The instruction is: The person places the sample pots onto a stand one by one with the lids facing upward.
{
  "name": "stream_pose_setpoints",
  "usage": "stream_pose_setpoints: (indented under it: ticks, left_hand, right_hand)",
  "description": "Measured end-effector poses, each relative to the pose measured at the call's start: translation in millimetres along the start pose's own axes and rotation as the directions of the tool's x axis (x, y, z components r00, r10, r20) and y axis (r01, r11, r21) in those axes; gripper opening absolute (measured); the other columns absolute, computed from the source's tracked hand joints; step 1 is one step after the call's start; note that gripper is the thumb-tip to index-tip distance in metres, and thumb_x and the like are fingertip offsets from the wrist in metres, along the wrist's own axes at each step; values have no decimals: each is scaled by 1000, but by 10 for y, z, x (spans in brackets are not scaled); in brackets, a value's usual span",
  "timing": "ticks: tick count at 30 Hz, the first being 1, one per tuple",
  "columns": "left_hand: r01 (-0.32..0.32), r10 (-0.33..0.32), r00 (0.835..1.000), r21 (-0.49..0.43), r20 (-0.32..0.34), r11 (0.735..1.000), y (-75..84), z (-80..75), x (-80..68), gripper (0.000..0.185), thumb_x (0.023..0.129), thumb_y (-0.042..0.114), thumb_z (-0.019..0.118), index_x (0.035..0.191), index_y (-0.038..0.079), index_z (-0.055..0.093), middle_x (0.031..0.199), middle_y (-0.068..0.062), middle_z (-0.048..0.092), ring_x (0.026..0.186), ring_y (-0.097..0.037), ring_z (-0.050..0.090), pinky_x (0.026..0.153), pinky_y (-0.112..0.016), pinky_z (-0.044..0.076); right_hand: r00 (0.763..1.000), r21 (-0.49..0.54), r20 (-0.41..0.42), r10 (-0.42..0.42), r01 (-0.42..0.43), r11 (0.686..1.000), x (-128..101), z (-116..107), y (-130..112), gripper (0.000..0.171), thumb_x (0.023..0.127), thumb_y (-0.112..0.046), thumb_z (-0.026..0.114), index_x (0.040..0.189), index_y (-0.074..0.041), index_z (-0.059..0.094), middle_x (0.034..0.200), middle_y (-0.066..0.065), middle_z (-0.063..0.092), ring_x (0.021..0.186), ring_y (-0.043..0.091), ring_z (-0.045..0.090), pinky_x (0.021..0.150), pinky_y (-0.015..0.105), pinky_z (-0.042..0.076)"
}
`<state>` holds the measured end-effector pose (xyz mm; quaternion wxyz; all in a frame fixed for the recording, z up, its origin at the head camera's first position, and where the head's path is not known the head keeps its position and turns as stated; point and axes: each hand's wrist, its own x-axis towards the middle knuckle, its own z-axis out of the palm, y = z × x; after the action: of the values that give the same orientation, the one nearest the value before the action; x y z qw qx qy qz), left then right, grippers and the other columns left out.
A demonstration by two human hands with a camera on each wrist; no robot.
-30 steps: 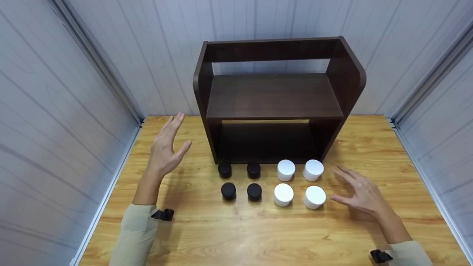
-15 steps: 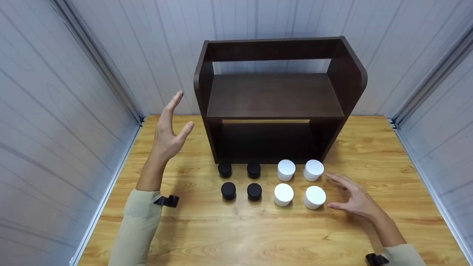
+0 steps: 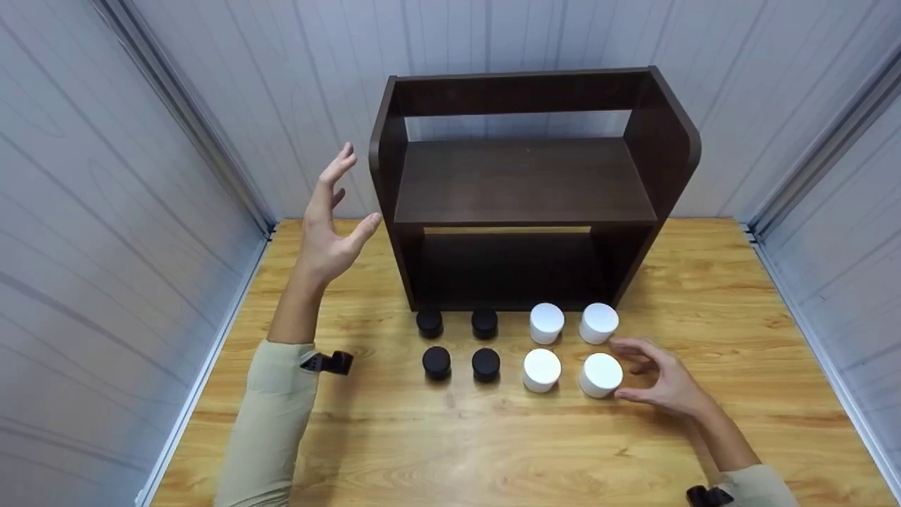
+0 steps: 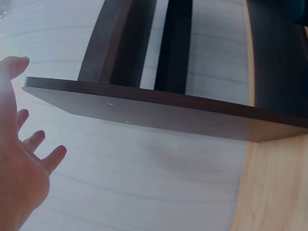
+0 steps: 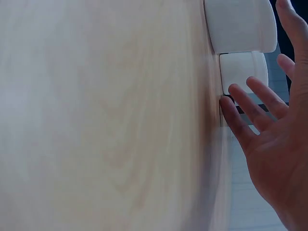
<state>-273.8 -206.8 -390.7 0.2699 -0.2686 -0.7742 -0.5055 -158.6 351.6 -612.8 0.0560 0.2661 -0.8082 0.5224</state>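
Head view: my right hand (image 3: 665, 380), fingers spread, nears the front-right white round plastic jar (image 3: 600, 374); crowding could topple its twelve-o'clock neighbour (image 3: 599, 323). Left hand (image 3: 331, 229) hovers open.

The left hand (image 3: 331, 232) is raised with fingers spread, while the right hand (image 3: 662, 380) hovers low, fingers loosely extended.

Wooden table (image 3: 394, 451) bears dark shelf unit (image 3: 524, 186), four black jars (image 3: 457, 343), four white jars (image 3: 571, 346)

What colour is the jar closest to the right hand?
White. The jar beside the right hand shows best in the head view.
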Motion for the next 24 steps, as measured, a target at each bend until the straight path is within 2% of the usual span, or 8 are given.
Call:
stream_pose_setpoints:
  ticks: [5, 11, 15, 19, 24]
  left_hand:
    - [-1, 1, 1000, -63, -6, 998, 24, 6, 130, 76, 93, 9, 81, 163, 5, 50, 186, -15, 34, 172, -35, 36, 129, -75, 38]
    - [32, -32, 999, -97, -4, 995, 42, 23, 259, 76, 94, 12, 82, 162, 6, 52, 186, -12, 35, 172, -34, 37, 127, -78, 39]
    - [57, -56, 998, -78, 12, 995, 21, 65, 343, 73, 95, 14, 81, 162, 9, 53, 188, -9, 33, 173, -33, 35, 126, -79, 40]
    - [61, -61, 998, -77, 10, 995, -6, 116, 401, 68, 94, 10, 78, 159, 9, 57, 187, -8, 34, 172, -29, 37, 124, -79, 42]
    - [65, -64, 998, -77, 14, 995, -36, 167, 427, 66, 91, -1, 71, 155, 8, 60, 186, -7, 37, 171, -27, 39, 121, -74, 49]
  right_hand:
    - [1000, 88, 4, 23, -24, 996, -3, 33, -5, 79, 71, 18, 94, 144, 12, 64, 140, 10, 79, 131, 3, 72, 95, 20, 63]
    - [997, 138, 57, 42, -49, 989, 8, 75, -53, 77, 75, 17, 92, 145, 16, 60, 147, -14, 74, 134, -5, 68, 103, 15, 58]
    - [996, 139, 76, 38, -48, 989, 15, 92, -73, 75, 77, 17, 91, 145, 18, 59, 147, -18, 73, 129, -3, 70, 101, 14, 58]
    - [996, 125, 88, 30, -40, 991, 23, 129, -78, 71, 78, 15, 92, 142, 16, 62, 146, -14, 73, 126, -3, 71, 102, 14, 57]
    - [995, 111, 98, 26, -37, 993, 46, 180, -93, 65, 79, 13, 92, 139, 9, 67, 141, 3, 77, 126, -5, 69, 105, 13, 55]
